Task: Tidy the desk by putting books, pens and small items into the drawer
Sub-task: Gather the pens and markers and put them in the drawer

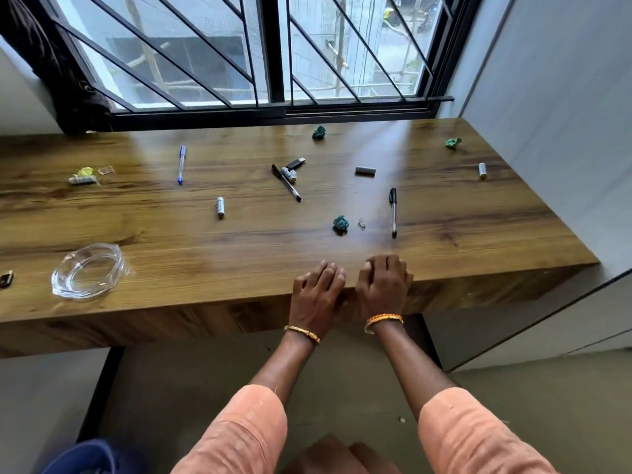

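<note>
My left hand [316, 289] and my right hand [384, 283] rest side by side on the front edge of the wooden desk [205, 254], fingers curled, holding nothing. Beyond them lie a black pen [393, 212], a second black pen [286, 182] beside a battery and a black USB stick [296, 163], and a blue pen [181, 164]. Loose batteries [220, 207] [482, 170], a grey lighter-like block [365, 171], a small clear clip [361, 223] and crumpled green paper balls [340, 223] [318, 132] [453, 142] are scattered around. No drawer shows.
A clear glass dish [87, 271] sits near the left front edge, with a small dark item [6, 278] at the far left. Yellow paper and a battery pack [82, 177] lie at the left. A barred window [273, 63] backs the desk; a grey wall [564, 131] bounds the right.
</note>
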`<state>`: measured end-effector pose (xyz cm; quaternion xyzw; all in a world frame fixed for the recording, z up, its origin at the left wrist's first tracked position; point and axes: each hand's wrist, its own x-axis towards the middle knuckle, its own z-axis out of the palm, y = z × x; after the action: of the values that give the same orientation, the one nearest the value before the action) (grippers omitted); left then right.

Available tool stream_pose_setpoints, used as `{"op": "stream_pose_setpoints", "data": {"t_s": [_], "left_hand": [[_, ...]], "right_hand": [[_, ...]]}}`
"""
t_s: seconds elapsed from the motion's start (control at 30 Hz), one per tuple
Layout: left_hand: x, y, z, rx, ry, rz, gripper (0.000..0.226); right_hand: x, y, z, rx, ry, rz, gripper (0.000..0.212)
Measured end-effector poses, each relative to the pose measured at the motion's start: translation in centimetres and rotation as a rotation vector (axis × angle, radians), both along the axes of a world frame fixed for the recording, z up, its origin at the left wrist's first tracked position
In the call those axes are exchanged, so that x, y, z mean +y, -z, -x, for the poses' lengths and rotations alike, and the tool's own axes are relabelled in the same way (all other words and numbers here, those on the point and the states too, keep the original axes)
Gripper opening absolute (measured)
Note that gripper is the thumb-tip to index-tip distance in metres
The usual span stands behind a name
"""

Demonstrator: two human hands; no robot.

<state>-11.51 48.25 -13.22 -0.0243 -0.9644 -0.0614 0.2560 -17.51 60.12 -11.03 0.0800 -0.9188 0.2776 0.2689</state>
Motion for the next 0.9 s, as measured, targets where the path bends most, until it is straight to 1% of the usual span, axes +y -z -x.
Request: {"op": "stream_pose_setpoints", "data": {"t_s": [0.07, 0.1, 0.13, 0.17, 0.23, 0.3, 0.37, 0.43, 0.53, 0.6, 0.67, 0.73, 0.77, 0.83, 0.87, 0.9], "left_hand": [[-0.1, -0.7, 0.3, -0.001, -0.011, -0.002, 0.051], [-0.1, -1.3, 0.3, -0.008, -0.022, -0.024, 0.046], [-0.1, -1.9, 0.5, -0.014, -0.025, -0.056, 0.041], [-0.2, -2.6, 0.7, -0.027, -0.019, -0.106, 0.040], [-0.7, -4.3, 1.2, -0.066, -0.017, -0.265, 0.043], [-1.5, -5.7, 2.5, -0.151, -0.046, -0.471, 0.047], [-2.2, -6.8, 4.2, -0.201, -0.075, -0.670, 0.049], [-2.8, -7.0, 5.9, -0.156, -0.145, -0.899, 0.045], [-3.4, -6.5, 8.2, -0.011, -0.366, -1.235, 0.038], [-3.3, -6.2, 9.1, 0.049, -0.425, -1.319, 0.033], [-3.1, -6.2, 9.6, 0.085, -0.427, -1.298, 0.028], [-3.4, -5.9, 10.3, 0.072, -0.416, -1.280, 0.022], [-3.6, -5.8, 10.6, 0.063, -0.414, -1.318, 0.020], [-4.0, -6.5, 11.5, 0.080, -0.408, -1.477, 0.019], [-4.3, -7.0, 12.0, 0.100, -0.386, -1.542, 0.018], [-4.6, -7.7, 12.5, 0.112, -0.356, -1.565, 0.016]], "right_hand": [[-0.3, -1.8, 0.9, -0.056, 0.039, 0.273, 0.027], [-0.2, -2.6, 1.8, -0.101, 0.080, 0.398, 0.026], [0.0, -3.4, 3.1, -0.154, 0.134, 0.479, 0.023], [0.5, -3.9, 4.6, -0.218, 0.187, 0.504, 0.024], [1.4, -4.7, 7.9, -0.382, 0.230, 0.402, 0.035], [1.8, -5.2, 10.5, -0.521, 0.211, 0.267, 0.044], [1.4, -5.4, 12.4, -0.577, 0.199, 0.197, 0.048], [0.8, -5.7, 13.6, -0.578, 0.215, 0.129, 0.047], [0.5, -5.3, 15.3, -0.552, 0.216, 0.075, 0.037], [0.8, -5.0, 16.1, -0.565, 0.220, 0.055, 0.035], [1.2, -5.1, 16.7, -0.602, 0.219, 0.068, 0.034], [1.0, -5.9, 17.3, -0.673, 0.155, 0.186, 0.029], [0.7, -6.5, 17.5, -0.694, 0.090, 0.278, 0.025], [-0.9, -7.9, 17.6, -0.706, -0.085, 0.411, 0.018], [-2.0, -8.7, 17.4, -0.731, -0.198, 0.433, 0.016], [-3.2, -9.6, 16.8, -0.772, -0.333, 0.439, 0.013]]}}
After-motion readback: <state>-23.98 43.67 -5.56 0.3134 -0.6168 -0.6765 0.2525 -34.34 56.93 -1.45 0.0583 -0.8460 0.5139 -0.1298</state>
